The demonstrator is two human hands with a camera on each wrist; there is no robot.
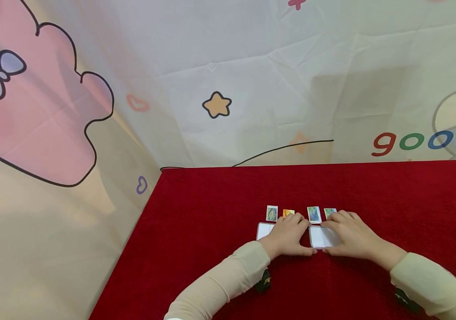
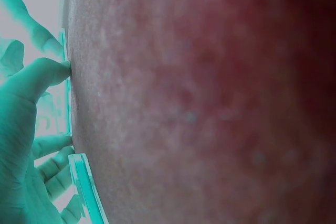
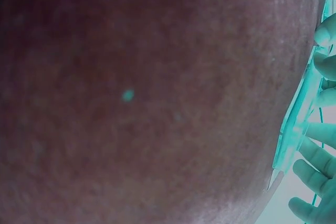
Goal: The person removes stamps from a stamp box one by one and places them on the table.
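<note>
Two flat, clear-rimmed white rectangular cases lie side by side on a red cloth. On the right-hand case (image 1: pixel 323 238), my left hand (image 1: pixel 289 235) has its thumb and fingertips at the left corners. My right hand (image 1: pixel 351 235) spans the same case from the right, thumb at the near edge and fingers at the far edge. The left-hand case (image 1: pixel 264 230) is partly hidden under my left hand; its edge (image 2: pixel 88 187) shows in the left wrist view. Beyond the cases lie small stamp-like picture cards: a green-grey one (image 1: pixel 271 213), an orange one (image 1: pixel 288 212) and a blue-green one (image 1: pixel 314 215).
Another small picture card (image 1: pixel 330 212) lies partly behind my right fingers. Red cloth (image 1: pixel 212 213) covers the table up to a printed curtain (image 1: pixel 251 111) at the back and left. A dark wrist strap (image 1: pixel 265 281) hangs below the left sleeve.
</note>
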